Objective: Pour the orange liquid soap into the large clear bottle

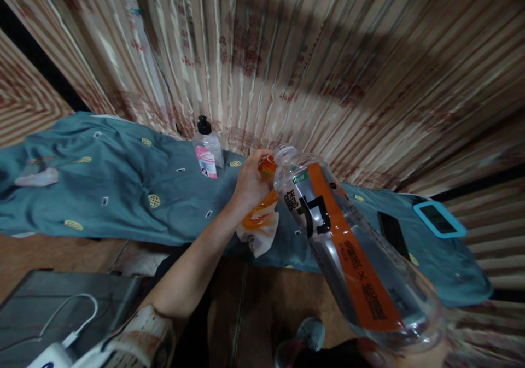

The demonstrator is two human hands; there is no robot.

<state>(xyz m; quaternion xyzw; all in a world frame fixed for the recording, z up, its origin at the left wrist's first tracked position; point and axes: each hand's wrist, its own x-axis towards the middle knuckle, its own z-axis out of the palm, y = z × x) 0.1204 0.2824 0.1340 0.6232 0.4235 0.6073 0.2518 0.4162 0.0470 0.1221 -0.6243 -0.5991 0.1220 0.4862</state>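
Observation:
My left hand (251,177) is closed around the upper part of a small orange see-through bottle (262,210). A crumpled white cloth or tissue (264,238) lies at its lower end. My right hand (435,352), mostly hidden at the lower right, supports the base of a large clear plastic bottle (356,264) with an orange and black label. That bottle is tilted, its uncapped mouth up beside my left fingers and the orange bottle's top. Whether the two bottles touch, or any liquid runs between them, I cannot tell.
A clear pump bottle (207,152) with a black top stands on the teal cloth (131,176). Right of it lie a dark phone (394,234) and a blue-framed digital timer (441,219). Pleated curtain (262,56) hangs behind. A grey box-like surface (82,308) sits lower left.

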